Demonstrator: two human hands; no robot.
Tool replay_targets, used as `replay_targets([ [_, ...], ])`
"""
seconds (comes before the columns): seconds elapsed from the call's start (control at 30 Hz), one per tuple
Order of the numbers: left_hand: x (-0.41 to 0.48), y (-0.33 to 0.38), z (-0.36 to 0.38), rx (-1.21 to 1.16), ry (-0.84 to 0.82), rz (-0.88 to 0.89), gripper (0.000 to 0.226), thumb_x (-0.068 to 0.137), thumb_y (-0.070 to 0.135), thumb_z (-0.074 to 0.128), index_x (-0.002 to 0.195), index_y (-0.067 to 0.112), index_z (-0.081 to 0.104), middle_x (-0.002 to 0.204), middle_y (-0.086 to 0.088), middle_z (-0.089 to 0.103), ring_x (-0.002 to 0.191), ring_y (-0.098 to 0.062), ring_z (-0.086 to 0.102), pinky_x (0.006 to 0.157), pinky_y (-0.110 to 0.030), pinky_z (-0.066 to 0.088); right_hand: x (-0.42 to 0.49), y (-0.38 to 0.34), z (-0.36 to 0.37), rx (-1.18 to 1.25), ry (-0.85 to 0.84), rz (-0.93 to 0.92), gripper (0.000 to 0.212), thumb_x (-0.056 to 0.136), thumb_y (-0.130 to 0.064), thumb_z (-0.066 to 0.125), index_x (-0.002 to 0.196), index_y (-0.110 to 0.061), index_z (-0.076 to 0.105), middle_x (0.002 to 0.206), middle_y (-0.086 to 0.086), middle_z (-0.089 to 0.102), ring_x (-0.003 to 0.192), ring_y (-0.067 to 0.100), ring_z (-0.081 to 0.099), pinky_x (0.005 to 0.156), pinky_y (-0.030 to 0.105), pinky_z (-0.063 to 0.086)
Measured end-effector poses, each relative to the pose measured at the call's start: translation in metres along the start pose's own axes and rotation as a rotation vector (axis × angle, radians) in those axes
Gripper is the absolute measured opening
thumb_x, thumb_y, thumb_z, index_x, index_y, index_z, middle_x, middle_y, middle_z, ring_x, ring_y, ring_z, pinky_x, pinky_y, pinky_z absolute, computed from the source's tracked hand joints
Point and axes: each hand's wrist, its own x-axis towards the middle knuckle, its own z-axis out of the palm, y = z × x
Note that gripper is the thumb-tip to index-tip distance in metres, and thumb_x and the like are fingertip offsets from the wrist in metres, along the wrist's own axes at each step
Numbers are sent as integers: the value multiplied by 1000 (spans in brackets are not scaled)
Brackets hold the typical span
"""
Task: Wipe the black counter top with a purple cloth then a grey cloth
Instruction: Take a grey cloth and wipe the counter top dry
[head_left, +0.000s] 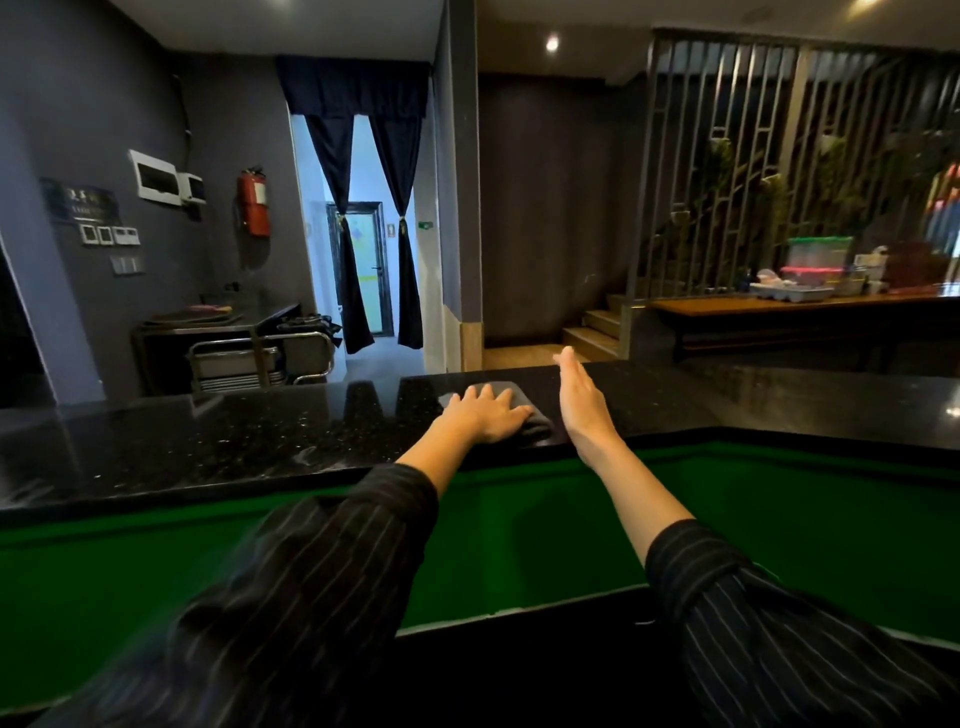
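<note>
The black counter top (208, 441) is a glossy speckled slab that runs across the middle of the view. A grey cloth (511, 395) lies bunched on it near the centre. My left hand (485, 415) presses flat on the cloth's near side, fingers spread over it. My right hand (584, 402) hovers just right of the cloth, edge-on, fingers straight and together, holding nothing. No purple cloth is in view.
A green surface (519, 530) lies below the counter's near edge. Beyond the counter stand a metal trolley (260, 358), steps (597, 332) and a wooden table (779, 306) with containers. A pillar (457, 208) rises behind the cloth.
</note>
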Motion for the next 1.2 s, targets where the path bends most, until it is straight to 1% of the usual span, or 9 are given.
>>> replay_targets([
  [0.17,4,25,8,-11,18,98,64,94,58,18,150,27,14,160,-12,7,147,-37,1,116,-55,5,-3,-3,-1,-19,-13,-12,56,103,-50,19,150,-24,31,157,3,33,144,23,31,115,36,23],
  [0.3,-11,-1,16,103,42,171,88,74,69,5,148,24,21,158,-14,15,144,-40,10,115,-58,15,-3,-4,2,-233,-122,12,58,102,-52,16,150,-24,32,157,2,34,144,25,30,116,40,21],
  [0.4,-8,-42,5,190,7,114,104,57,72,3,146,23,27,157,-16,17,142,-43,13,113,-62,18,0,-8,11,-383,-179,18,60,102,-52,15,148,-21,37,155,5,37,143,28,32,114,41,24],
  [0.47,7,-62,-3,148,-25,7,91,69,70,10,148,25,22,158,-16,11,144,-43,8,114,-63,13,-4,-12,23,-350,-162,-60,58,103,-47,17,146,-17,41,152,8,42,140,30,35,112,39,26],
  [0.53,25,-66,-9,81,-52,-96,71,88,63,17,149,27,16,160,-15,4,146,-40,2,116,-61,8,-10,-15,38,-217,-101,-133,54,104,-43,21,140,-13,48,144,11,50,134,29,43,101,33,32],
  [0.77,65,-37,-26,96,-124,-138,70,89,66,27,149,36,7,161,-9,-2,146,-38,-3,113,-64,6,-6,-5,55,-95,201,-255,48,104,-42,22,115,-12,57,90,3,60,94,26,63,65,30,36],
  [0.97,42,-75,-22,82,-115,-7,65,89,67,24,147,42,10,161,-7,2,146,-38,-1,114,-65,5,-6,-4,54,-251,222,-224,52,103,-47,19,122,-14,55,113,16,64,105,34,62,75,36,40],
  [1.13,37,-233,-11,61,-81,-200,111,45,94,2,144,44,14,161,-5,7,147,-37,4,114,-63,10,-14,-7,54,-365,148,-269,52,104,-44,20,124,-12,56,112,14,64,106,34,59,79,38,41],
  [1.2,4,-270,-19,102,-76,-292,108,47,92,1,142,45,16,160,-7,11,146,-36,8,114,-61,11,-22,-10,60,-400,136,-337,49,104,-41,22,121,-11,58,112,14,66,110,35,59,90,43,42],
])
